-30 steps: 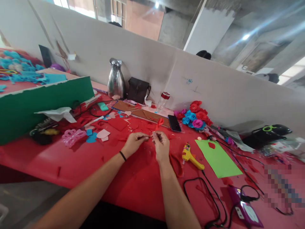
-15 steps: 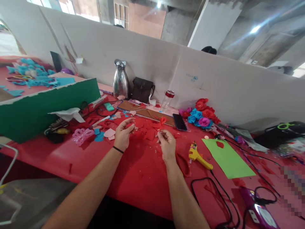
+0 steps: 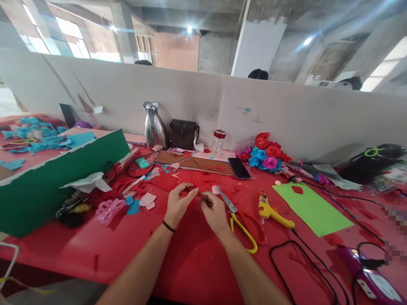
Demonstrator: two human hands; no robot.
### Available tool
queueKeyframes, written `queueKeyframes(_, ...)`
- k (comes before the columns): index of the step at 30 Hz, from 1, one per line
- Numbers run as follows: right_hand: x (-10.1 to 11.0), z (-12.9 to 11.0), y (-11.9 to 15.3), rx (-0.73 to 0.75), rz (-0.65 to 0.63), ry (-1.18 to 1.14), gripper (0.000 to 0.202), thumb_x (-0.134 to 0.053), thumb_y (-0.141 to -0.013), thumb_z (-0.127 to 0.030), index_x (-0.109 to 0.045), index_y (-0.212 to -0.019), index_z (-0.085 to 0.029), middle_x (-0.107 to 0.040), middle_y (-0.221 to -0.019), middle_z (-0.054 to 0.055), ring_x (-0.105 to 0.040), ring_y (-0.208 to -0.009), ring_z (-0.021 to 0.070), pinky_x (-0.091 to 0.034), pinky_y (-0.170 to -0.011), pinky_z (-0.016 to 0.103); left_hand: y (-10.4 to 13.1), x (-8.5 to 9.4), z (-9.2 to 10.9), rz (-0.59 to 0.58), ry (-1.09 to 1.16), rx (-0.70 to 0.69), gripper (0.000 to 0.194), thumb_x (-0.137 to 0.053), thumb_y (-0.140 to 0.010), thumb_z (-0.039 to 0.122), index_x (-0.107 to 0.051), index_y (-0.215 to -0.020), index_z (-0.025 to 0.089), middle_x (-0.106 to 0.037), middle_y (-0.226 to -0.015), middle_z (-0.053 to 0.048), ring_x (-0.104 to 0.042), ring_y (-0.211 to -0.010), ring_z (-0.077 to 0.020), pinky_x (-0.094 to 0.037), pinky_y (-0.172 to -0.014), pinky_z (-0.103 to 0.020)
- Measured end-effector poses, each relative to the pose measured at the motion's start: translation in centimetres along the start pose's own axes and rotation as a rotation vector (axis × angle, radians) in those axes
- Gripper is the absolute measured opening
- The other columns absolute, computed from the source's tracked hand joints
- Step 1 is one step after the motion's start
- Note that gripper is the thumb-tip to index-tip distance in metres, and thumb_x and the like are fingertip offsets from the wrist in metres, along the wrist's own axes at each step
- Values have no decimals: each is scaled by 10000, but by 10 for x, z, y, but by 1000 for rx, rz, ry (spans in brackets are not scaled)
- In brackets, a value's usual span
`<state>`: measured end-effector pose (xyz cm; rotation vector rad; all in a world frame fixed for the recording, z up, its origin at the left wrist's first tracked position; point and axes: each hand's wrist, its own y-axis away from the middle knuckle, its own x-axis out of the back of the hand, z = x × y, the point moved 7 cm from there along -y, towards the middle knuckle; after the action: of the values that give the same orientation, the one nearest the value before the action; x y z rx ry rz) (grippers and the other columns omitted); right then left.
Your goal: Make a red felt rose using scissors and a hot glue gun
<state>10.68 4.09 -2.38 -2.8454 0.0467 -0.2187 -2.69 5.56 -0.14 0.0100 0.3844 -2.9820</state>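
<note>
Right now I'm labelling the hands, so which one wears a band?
The left hand: a thin black band circles its wrist, while the right hand has none.

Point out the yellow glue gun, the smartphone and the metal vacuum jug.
Yellow glue gun (image 3: 269, 212), head view: on its body.
Smartphone (image 3: 239, 168), head view: on its dark screen.
Metal vacuum jug (image 3: 154, 129), head view: on its shiny rounded side.

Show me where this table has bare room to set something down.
Best: the red tabletop's front left, between the pink clip and left forearm, bar small red slivers. Smaller: between the right forearm and black cable. Crowded: from the red scraps back to the flask.
</note>
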Motion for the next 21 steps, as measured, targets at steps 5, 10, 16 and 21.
queueKeyframes(5, 2, 1, -2, 17, 17, 18, 138, -501, -777, -251, -619, -814, -190, -626, -677, -3, -577, -615, 143, -449, -591, 244, 1, -3, -2, -47, 69, 68, 153, -670, -658, 299, -671, -699, 152, -647, -684, -22, -565, -665, -145, -436, -654, -252)
queueKeyframes(10, 2, -6, 4, 34, 14, 73, 153, -491, -775, -229, -626, -840, -199, -642, -689, -4, -585, -609, 149, -452, -605, 259, 4, -6, 1, -31, 110, 109, 199, -734, -601, 320, -665, -662, 144, -645, -639, -15, -560, -612, -132, -436, -609, -245)
queueKeyframes(16, 3, -10, 33, 6, 134, 23, 192, -534, -776, -259, -619, -936, -197, -639, -726, 8, -587, -646, 157, -451, -610, 260, 30, -3, 0, -10, 254, 177, 168, -737, -600, 284, -715, -703, 154, -689, -678, -17, -596, -657, -140, -469, -695, -268)
queueKeyframes(21, -2, -3, 56, -90, 198, -178, 196, -561, -752, -279, -622, -919, -197, -588, -662, -16, -519, -552, 133, -423, -543, 255, 53, 1, -9, 18, 352, 241, 169, -759, -578, 275, -717, -694, 160, -690, -695, -11, -591, -666, -123, -457, -686, -244)
